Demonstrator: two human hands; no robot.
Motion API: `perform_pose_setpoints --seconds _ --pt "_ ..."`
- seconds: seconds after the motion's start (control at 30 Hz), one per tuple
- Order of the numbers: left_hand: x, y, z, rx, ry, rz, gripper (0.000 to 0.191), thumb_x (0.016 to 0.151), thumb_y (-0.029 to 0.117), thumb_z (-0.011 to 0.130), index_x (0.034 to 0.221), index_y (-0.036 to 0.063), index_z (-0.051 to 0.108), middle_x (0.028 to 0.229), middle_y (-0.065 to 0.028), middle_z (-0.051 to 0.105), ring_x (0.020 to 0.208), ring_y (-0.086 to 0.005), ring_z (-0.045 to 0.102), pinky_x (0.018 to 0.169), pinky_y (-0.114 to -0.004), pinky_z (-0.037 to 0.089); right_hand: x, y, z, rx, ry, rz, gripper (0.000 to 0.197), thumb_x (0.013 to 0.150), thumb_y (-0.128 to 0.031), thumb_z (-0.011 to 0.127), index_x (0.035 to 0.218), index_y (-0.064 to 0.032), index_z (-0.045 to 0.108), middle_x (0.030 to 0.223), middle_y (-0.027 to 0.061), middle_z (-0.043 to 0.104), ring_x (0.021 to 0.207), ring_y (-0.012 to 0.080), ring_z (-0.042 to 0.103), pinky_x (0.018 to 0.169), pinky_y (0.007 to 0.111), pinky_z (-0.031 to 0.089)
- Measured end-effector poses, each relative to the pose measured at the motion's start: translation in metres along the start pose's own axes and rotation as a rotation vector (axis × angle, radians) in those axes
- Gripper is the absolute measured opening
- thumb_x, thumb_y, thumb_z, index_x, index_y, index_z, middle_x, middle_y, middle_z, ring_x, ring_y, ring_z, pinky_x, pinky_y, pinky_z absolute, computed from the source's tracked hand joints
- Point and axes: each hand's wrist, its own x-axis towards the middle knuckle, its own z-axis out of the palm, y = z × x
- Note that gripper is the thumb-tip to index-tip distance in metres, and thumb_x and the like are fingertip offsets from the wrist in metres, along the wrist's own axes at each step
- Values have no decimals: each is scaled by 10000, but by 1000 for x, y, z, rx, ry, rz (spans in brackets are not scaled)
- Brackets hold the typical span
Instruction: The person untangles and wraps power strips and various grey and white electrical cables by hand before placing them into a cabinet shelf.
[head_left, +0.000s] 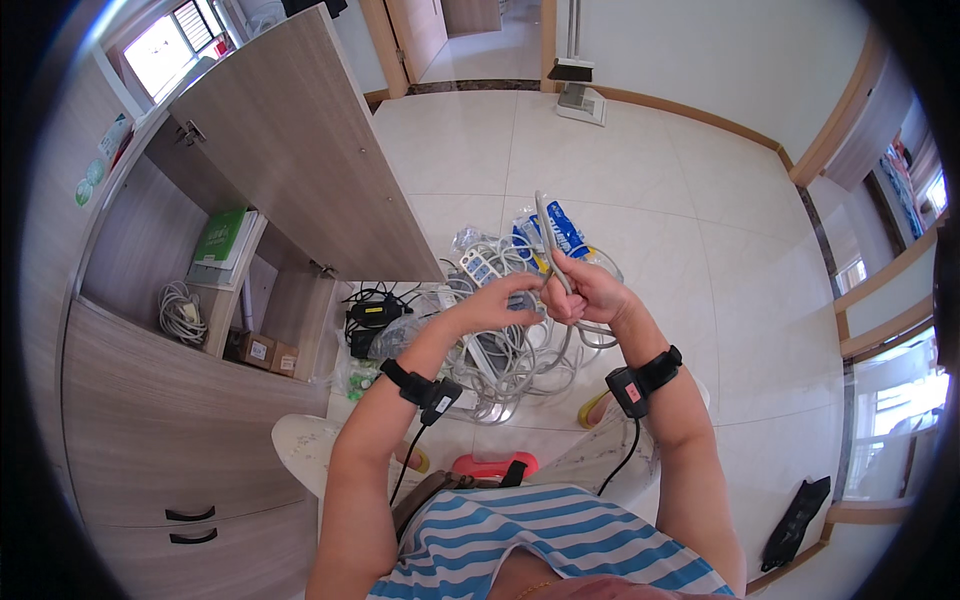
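Observation:
My right hand (586, 291) is closed around a grey cable (546, 225), and a stretch of it sticks up above the fist. Just to its left, my left hand (501, 301) has thumb and fingers spread, with nothing seen between them. Below both hands, a tangled heap of grey cables (517, 375) lies on the tiled floor. A white power strip with blue sockets (480, 268) sits in the heap's far part. Blue plastic packaging (561, 229) lies at the far edge. Black power adapters with cords (377, 311) rest at the left, beside clear plastic bags (397, 335).
An open cabinet door (300, 142) juts out at the left. The cabinet holds a coiled cable (181, 313), a green book (221, 236) and small cardboard boxes (261, 349). A red plastic object (495, 465) is by my feet. A broom and dustpan (579, 101) stand against the far wall.

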Motion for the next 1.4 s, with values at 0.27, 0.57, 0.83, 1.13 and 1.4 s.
perform_pose_setpoints --seconds 0.27,0.57,0.83,1.13,1.4 --pt "3 4 6 -417 -340 -426 213 853 112 607 1046 24 590 933 -58 662 762 -108 628 603 -233 481 -7 -10 26 -351 -62 62 563 984 -432 380 834 24 673 511 -66 324 471 45 298 430 192 243" --pt "17 38 -30 -974 477 -51 174 898 76 512 1071 69 495 1155 -183 596 990 -194 588 808 -299 485 -5 16 1 -939 349 65 387 961 -371 476 1155 -54 583 790 18 547 748 92 531 645 229 443" --pt "18 31 -22 -733 569 38 243 916 105 519 1097 83 358 1154 -215 590 1037 -215 569 878 -327 456 10 9 27 -609 368 -352 567 908 -246 597 1370 -56 327 960 71 600 924 177 589 819 282 492" --pt "7 35 9 1 417 -220 316 875 247 623 1109 64 516 957 -79 622 899 -135 569 748 -281 458 16 19 13 -891 764 -410 391 935 -118 496 1299 12 433 911 118 651 815 223 656 718 293 508" --pt "17 14 0 -767 820 -45 203 962 228 492 1024 34 485 1025 -123 608 885 -189 617 798 -306 499 23 24 22 -1055 713 -590 361 869 -86 589 1214 -4 527 1020 121 662 891 213 644 782 303 496"
